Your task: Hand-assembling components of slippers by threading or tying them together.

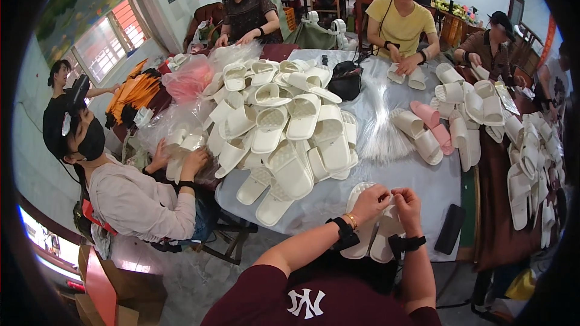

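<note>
A pair of white slide slippers [382, 247] lies at the table's near edge, soles toward me, partly covered by my hands and wrists. Above their straps my left hand [371, 203] is closed in a pinch, the fingertips close to those of my right hand. My right hand [407, 206] pinches as well, thumb and forefinger together. What sits between the fingertips is too small to make out. Beyond them spreads a bundle of thin clear plastic strands [382, 136]. To the left rises a big heap of white slippers [284, 127].
A black oblong case [450, 229] lies right of my hands. Pink slippers [432, 124] rest among white ones farther right. A black pouch [347, 79] stands behind the heap. Co-workers handle slippers around the table, one close on my left [139, 193] near clear plastic bags [163, 125].
</note>
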`<state>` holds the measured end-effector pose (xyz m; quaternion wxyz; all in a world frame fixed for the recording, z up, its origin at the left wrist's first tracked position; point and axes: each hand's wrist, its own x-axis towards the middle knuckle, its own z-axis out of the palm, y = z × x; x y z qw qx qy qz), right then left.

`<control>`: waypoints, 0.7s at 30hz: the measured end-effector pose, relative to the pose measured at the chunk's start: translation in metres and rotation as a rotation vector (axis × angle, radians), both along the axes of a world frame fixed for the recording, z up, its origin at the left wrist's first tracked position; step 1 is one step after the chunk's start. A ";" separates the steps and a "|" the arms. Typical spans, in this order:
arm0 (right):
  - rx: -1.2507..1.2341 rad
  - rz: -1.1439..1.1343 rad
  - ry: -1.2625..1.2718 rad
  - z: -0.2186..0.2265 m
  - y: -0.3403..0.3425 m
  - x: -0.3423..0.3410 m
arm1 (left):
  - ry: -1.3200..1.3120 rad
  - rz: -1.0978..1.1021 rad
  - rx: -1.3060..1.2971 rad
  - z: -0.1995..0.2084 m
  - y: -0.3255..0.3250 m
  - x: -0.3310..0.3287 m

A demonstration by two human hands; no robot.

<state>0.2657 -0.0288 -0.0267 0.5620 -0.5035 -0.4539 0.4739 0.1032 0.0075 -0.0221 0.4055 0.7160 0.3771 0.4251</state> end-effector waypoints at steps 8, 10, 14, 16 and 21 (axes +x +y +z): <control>0.029 0.030 -0.037 -0.005 0.001 0.001 | -0.009 0.012 0.005 0.003 -0.002 0.001; -0.004 -0.035 -0.009 0.003 -0.001 0.000 | -0.081 0.017 -0.051 0.005 -0.002 0.000; 0.044 -0.047 0.086 -0.010 0.000 0.005 | -0.073 -0.013 -0.066 0.005 0.000 0.005; 0.047 -0.042 0.089 -0.013 -0.001 0.002 | -0.014 -0.054 -0.072 0.005 0.001 0.004; 0.049 -0.015 0.038 -0.011 0.001 -0.001 | 0.014 -0.077 -0.128 0.003 0.001 0.001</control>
